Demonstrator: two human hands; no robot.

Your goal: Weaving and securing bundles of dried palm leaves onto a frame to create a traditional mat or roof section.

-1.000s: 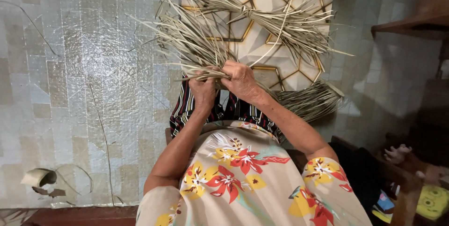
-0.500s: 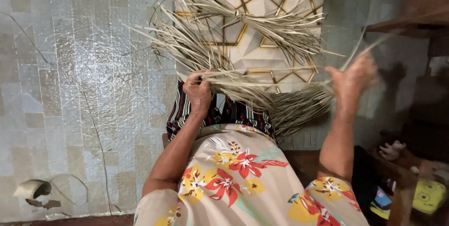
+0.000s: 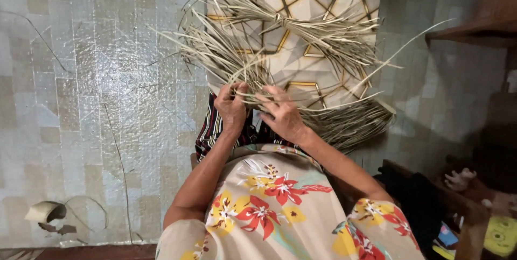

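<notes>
Gripped a sheaf of dry pale leaf strips [image 3: 301, 110] over the lap, just beyond a striped cloth [image 3: 215, 128]. Left hand [image 3: 232, 106] closed around the sheaf's left end. Right hand [image 3: 281, 113] half open, fingers [image 3: 267, 98] spread across the strips just beside the left. Fanned out to the right and away toward a tied bundle [image 3: 280, 20] lying farther off on the patterned tiled floor [image 3: 81, 77].

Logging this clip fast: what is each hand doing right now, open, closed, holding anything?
Left hand: closed, pinching the dried leaf strips at their gathered end.
Right hand: fingers spread and open, resting on the same strips, not gripping them.
</notes>
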